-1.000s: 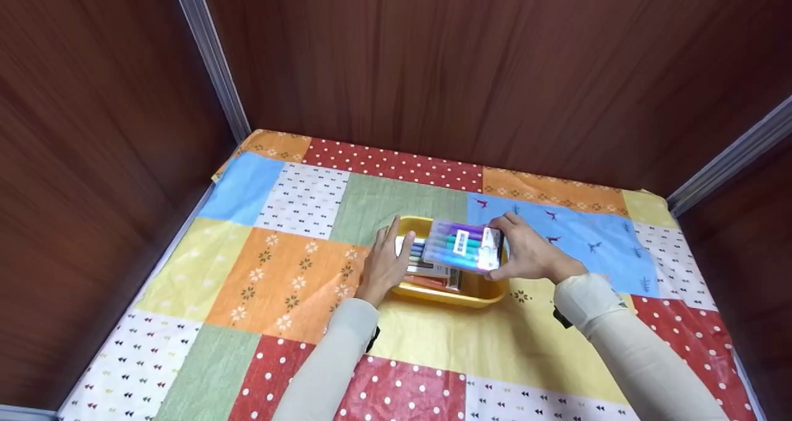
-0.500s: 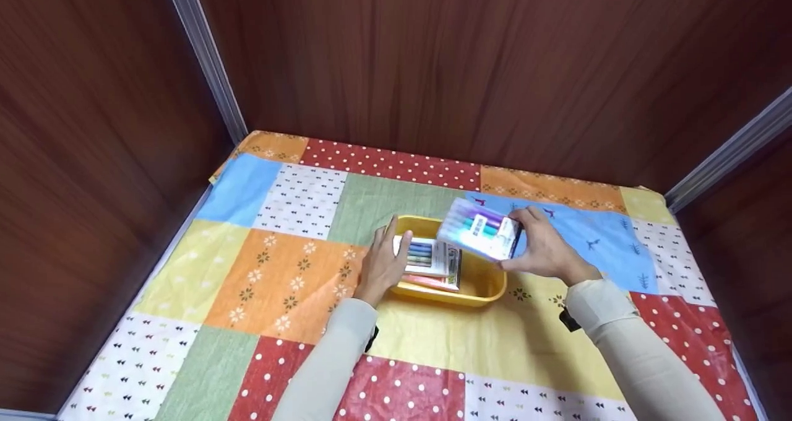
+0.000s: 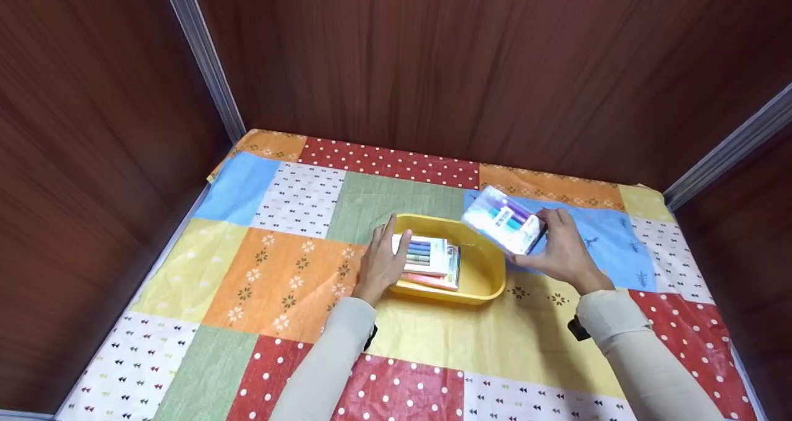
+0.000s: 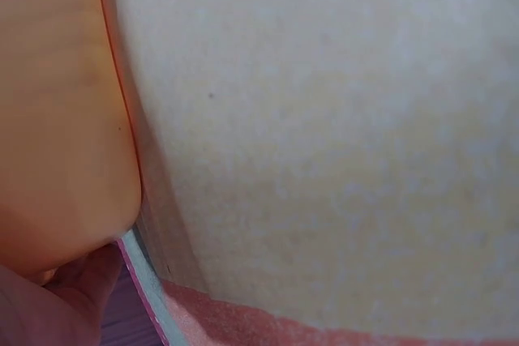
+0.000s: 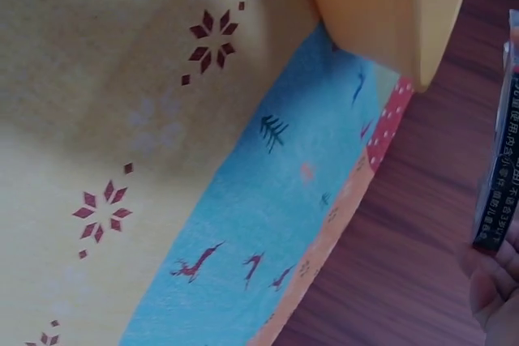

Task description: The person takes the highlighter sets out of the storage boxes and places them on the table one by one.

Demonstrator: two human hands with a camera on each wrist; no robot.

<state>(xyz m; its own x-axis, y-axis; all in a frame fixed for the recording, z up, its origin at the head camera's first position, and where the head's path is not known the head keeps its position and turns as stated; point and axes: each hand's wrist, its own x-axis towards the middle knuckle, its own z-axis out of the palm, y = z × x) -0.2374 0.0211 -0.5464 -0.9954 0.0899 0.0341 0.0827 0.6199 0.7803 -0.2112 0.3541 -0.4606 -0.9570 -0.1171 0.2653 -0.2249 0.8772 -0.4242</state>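
Observation:
My right hand holds a clear pack of coloured markers by its dark end, thumb below and fingers above. The pack is tilted in the air over the far right rim of a yellow plastic basket. In the right wrist view the pack's black printed edge shows above the fingers. My left hand grips the basket's left end, its thumb reaching inside the rim. Inside, near that thumb, a white box of coloured sticks lies on a red-and-white flat pack, partly hidden.
A patchwork-patterned cloth covers the table beneath the basket. Brown wood-grain panels rise behind and at both sides, with grey metal posts at the corners.
My right hand has lifted the marker pack up and to the right, from over the basket's contents to above its far right rim. The left hand stays at the basket's left end.

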